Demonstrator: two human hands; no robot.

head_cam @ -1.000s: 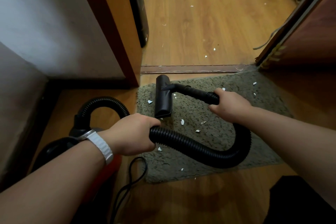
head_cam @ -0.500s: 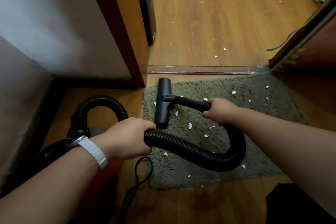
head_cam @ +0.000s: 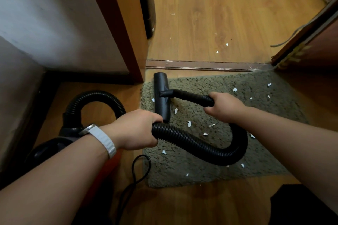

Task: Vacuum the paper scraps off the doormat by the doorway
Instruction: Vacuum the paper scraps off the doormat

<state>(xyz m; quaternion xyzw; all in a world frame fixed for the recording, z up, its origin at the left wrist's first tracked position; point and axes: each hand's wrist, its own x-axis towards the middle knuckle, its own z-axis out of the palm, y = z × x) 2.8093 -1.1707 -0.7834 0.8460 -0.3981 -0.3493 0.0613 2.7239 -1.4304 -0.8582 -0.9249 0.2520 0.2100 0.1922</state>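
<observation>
Vacuum nozzle (head_cam: 161, 97) rests at the doormat's (head_cam: 274, 144) far-left corner, paper scraps (head_cam: 189, 123) scattered across the pile.

Right hand (head_cam: 225, 107) grips the ribbed hose (head_cam: 201, 145) just behind the nozzle; left hand (head_cam: 136, 129) clutches the hose nearer the canister (head_cam: 54, 144).

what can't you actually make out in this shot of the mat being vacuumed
Head view only:
- Vacuum body: mostly hidden under the left forearm, and dark.
- Anything beneath the nozzle: covered by it.
- Doormat under the hose and right forearm: covered by them.
- Dark shape, bottom right: cut off by the frame edge.
- Whether the vacuum is running: nothing shows it.
</observation>
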